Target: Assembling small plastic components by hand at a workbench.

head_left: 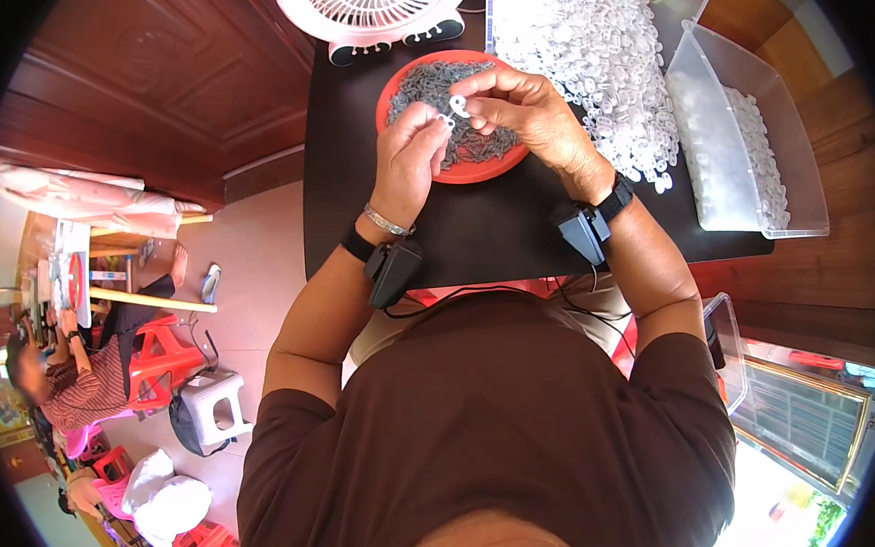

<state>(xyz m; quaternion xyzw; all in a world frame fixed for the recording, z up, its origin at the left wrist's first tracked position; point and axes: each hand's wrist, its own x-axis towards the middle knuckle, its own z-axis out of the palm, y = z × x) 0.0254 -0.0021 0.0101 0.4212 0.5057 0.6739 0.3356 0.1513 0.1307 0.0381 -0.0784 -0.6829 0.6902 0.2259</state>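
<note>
— Where was the ring?

— The small white ring sat pinched at the fingertips of the right hand, held above the red bowl of grey pieces.

— And the left hand?

— Fingers closed on a tiny white piece, just beside the ring — touching or not, could not tell. A heap of white rings lay on the black table, right of the bowl.

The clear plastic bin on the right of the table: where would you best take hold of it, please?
Probably by the two long rims of the clear plastic bin, one hand per side, from above. It is open-topped and rectangular, part-filled with white pieces, so a level two-sided lift looks steadiest; its walls look thin.
</note>
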